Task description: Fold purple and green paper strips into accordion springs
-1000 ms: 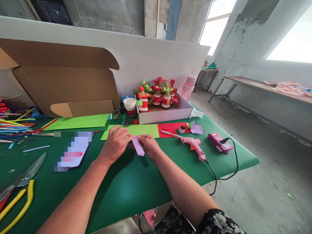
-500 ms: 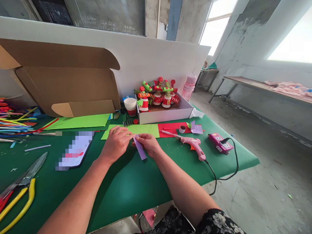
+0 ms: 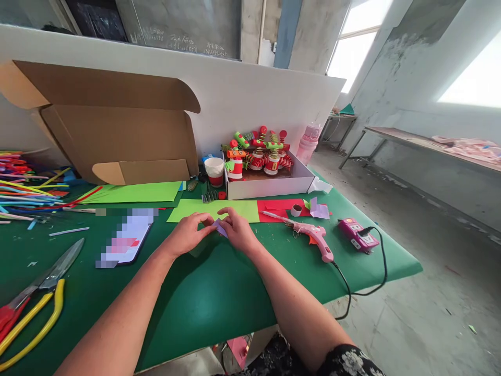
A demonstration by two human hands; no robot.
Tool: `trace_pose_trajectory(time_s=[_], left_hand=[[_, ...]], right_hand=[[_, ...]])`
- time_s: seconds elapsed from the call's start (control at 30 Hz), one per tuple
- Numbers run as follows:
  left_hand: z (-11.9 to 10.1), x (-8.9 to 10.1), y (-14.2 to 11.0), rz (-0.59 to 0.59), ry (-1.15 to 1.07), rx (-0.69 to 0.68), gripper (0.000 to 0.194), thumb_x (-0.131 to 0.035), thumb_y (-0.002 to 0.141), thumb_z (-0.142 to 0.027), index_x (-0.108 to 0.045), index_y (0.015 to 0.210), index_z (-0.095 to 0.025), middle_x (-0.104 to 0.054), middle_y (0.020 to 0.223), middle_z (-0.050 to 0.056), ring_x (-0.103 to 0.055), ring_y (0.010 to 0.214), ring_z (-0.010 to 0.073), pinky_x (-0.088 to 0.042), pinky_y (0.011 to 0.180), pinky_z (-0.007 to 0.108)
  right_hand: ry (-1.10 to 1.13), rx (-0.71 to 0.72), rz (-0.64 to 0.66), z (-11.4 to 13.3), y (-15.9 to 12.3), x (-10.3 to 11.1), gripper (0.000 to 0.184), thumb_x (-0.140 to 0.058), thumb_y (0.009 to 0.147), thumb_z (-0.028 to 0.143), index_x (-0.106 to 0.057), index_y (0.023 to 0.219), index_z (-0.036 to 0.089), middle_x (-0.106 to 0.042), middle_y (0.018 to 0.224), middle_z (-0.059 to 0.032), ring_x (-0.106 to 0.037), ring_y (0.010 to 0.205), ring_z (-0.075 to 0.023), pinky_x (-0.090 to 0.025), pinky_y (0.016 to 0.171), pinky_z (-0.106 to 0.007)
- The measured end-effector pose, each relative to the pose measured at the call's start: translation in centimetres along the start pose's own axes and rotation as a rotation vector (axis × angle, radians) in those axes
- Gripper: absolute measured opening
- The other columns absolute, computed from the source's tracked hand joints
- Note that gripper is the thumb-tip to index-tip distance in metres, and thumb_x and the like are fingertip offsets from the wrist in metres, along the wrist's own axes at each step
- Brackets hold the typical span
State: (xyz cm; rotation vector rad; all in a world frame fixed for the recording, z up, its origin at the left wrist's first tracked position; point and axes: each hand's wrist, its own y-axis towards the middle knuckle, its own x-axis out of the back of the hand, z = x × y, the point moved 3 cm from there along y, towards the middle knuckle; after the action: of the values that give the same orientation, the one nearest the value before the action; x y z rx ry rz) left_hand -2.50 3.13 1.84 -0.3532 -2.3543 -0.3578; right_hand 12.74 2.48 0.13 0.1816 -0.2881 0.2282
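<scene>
Between my two hands is a small purple paper strip [image 3: 221,228], mostly covered by my fingers. My left hand [image 3: 192,233] pinches its left end between thumb and fingers. On the other side, my right hand [image 3: 237,230] grips it, fingers curled over the top. Both hands are just above the green table, in front of a light green paper sheet [image 3: 213,209]. To the right of my right hand lies a pink glue gun [image 3: 313,235], its nozzle resting on red paper [image 3: 270,211]. A white paper ring [image 3: 296,210] and a folded purple paper piece [image 3: 320,209] sit there too.
Large scissors [image 3: 47,292] with yellow and red handles lie at left, near a phone [image 3: 133,240]. Behind stand paper cups [image 3: 215,169] and a white box [image 3: 270,187] of red and green figures. A purple power socket [image 3: 358,234] and its cord are at right.
The purple strip, which hung down from my fingers, is now mostly hidden between them. My right hand has turned over it, fingers raised. The view has shifted slightly left.
</scene>
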Motion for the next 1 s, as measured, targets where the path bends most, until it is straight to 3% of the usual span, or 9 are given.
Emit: trace_pose_trajectory(time_s=[0.07, 0.13, 0.27, 0.33, 0.4, 0.5, 0.67, 0.83, 1.0], left_hand=[[0.1, -0.1, 0.0, 0.025, -0.074, 0.022, 0.033, -0.060, 0.077, -0.054, -0.067, 0.068, -0.023, -0.066, 0.071, 0.001, -0.057, 0.071, 0.0198, -0.045, 0.066, 0.029], [0.4, 0.1, 0.2, -0.045, -0.186, 0.054, 0.034, -0.065, 0.073, -0.053, -0.065, 0.062, -0.022, -0.062, 0.063, 0.000, -0.053, 0.065, 0.0182, -0.042, 0.062, 0.028], [1.6, 0.9, 0.4, -0.444, -0.474, 0.174, 0.028, -0.070, 0.068, -0.048, -0.065, 0.062, -0.021, -0.060, 0.062, -0.001, -0.051, 0.064, 0.0165, -0.040, 0.062, 0.027], [1.7, 0.8, 0.4, -0.577, -0.593, 0.203, 0.024, -0.072, 0.065, -0.044, -0.066, 0.063, -0.021, -0.060, 0.063, -0.001, -0.051, 0.066, 0.0161, -0.041, 0.064, 0.027], [1.3, 0.2, 0.3, -0.615, -0.678, 0.223, 0.024, -0.074, 0.063, -0.043, -0.066, 0.062, -0.021, -0.060, 0.063, -0.002, -0.051, 0.065, 0.0153, -0.041, 0.064, 0.027], [0.1, -1.4, 0.3, -0.541, -0.763, 0.227, 0.025, -0.078, 0.059, -0.042, -0.067, 0.061, -0.020, -0.060, 0.061, -0.003, -0.050, 0.064, 0.0139, -0.041, 0.064, 0.027], [-1.2, -3.0, 0.2, -0.403, -0.833, 0.235, 0.033, -0.082, 0.056, -0.047, -0.069, 0.063, -0.018, -0.062, 0.062, -0.002, -0.052, 0.065, 0.0147, -0.040, 0.065, 0.027], [-0.9, -3.1, 0.3, -0.306, -0.902, 0.274, 0.039, -0.082, 0.055, -0.052, -0.066, 0.064, -0.018, -0.061, 0.064, -0.002, -0.052, 0.064, 0.0138, -0.041, 0.065, 0.027], [-1.5, -2.6, 0.4, -0.155, -0.714, 0.173, 0.043, -0.069, 0.068, -0.060, -0.058, 0.067, -0.019, -0.051, 0.062, -0.003, -0.046, 0.062, 0.0136, -0.039, 0.058, 0.025]], right_hand=[[-0.026, 0.045, 0.015, 0.3, -0.1, -0.1, 0.021, -0.050, 0.087, 0.021, -0.055, 0.107, 0.023, -0.059, 0.068, 0.0049, -0.059, 0.068, -0.0148, -0.044, 0.070, -0.026], [-0.054, 0.099, -0.108, 0.8, -0.3, 0.4, 0.020, -0.054, 0.086, 0.025, -0.057, 0.106, 0.023, -0.064, 0.079, 0.0001, -0.060, 0.079, -0.0176, -0.044, 0.077, -0.030], [-0.030, 0.153, -0.501, 1.7, -0.9, 1.9, 0.015, -0.054, 0.088, 0.035, -0.063, 0.092, 0.023, -0.066, 0.097, -0.0075, -0.056, 0.097, -0.0224, -0.041, 0.093, -0.036], [0.082, 0.074, -0.476, 1.5, -0.7, 1.8, 0.020, -0.058, 0.086, 0.041, -0.064, 0.081, 0.022, -0.066, 0.086, -0.0060, -0.058, 0.088, -0.0213, -0.044, 0.088, -0.035], [0.258, -0.055, -0.336, 0.8, -0.3, 1.0, 0.025, -0.068, 0.076, 0.046, -0.066, 0.077, 0.021, -0.067, 0.078, -0.0036, -0.059, 0.079, -0.0191, -0.046, 0.080, -0.032], [0.538, -0.199, -0.172, 0.0, 0.0, -0.4, 0.038, -0.079, 0.062, 0.050, -0.071, 0.081, 0.019, -0.070, 0.079, -0.0029, -0.062, 0.078, -0.0178, -0.048, 0.075, -0.030], [0.772, -0.278, -0.205, -0.8, 0.1, -0.9, 0.043, -0.083, 0.053, 0.054, -0.073, 0.074, 0.018, -0.070, 0.066, -0.0028, -0.064, 0.073, -0.0182, -0.049, 0.065, -0.028], [0.741, -0.281, -0.221, -1.0, 0.3, -0.3, 0.038, -0.084, 0.052, 0.049, -0.071, 0.066, 0.017, -0.070, 0.064, -0.0030, -0.064, 0.068, -0.0177, -0.048, 0.061, -0.027], [0.671, -0.246, -0.205, -0.7, 0.3, 0.5, 0.038, -0.087, 0.049, 0.044, -0.072, 0.067, 0.014, -0.071, 0.064, -0.0040, -0.064, 0.065, -0.0173, -0.049, 0.063, -0.028]])
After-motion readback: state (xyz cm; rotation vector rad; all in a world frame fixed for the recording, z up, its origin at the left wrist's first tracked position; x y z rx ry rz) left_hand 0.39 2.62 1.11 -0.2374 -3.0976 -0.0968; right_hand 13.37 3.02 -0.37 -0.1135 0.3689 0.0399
